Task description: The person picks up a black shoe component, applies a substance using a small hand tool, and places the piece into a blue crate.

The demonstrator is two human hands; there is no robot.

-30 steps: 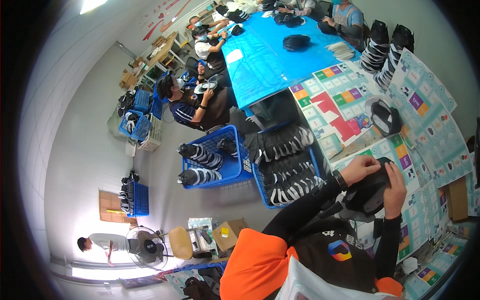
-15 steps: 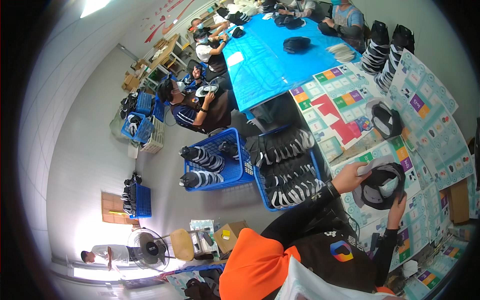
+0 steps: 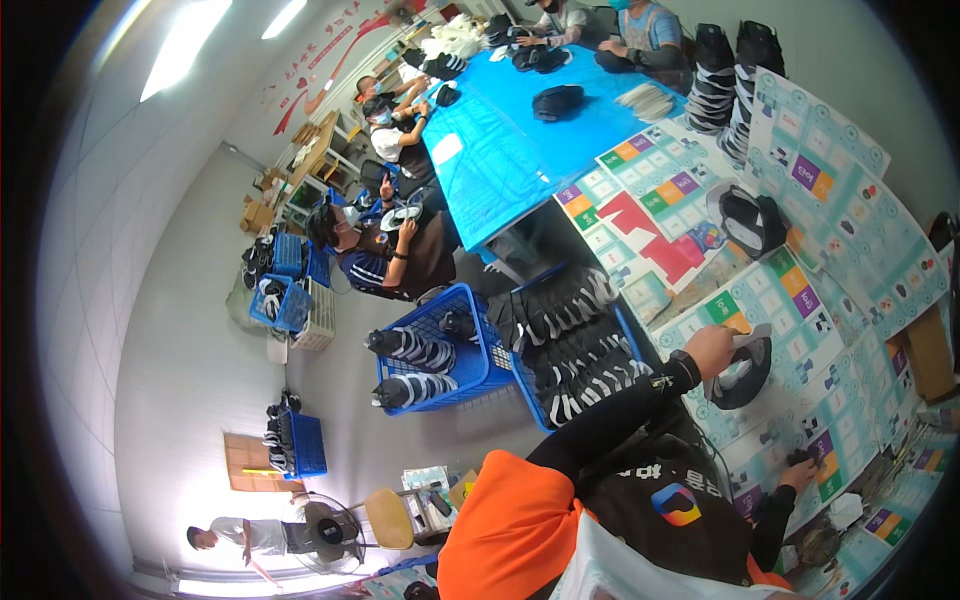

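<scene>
Head view: the left hand point(image 3: 712, 350) holds the cap point(image 3: 755, 388) by its edge over the papered table point(image 3: 805, 368), likely steadying it while the right hand point(image 3: 798, 475) is beside a dark piece point(image 3: 802, 456); whether gripping that, I cannot tell.

Grey floor point(image 3: 340, 405) (bright ceiling lights point(image 3: 186, 48)).

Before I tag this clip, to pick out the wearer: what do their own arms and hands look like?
The left hand and right hand are ungloved. Black sleeves cover both forearms, with orange fabric at the left shoulder and a dark band at the left wrist.
</scene>
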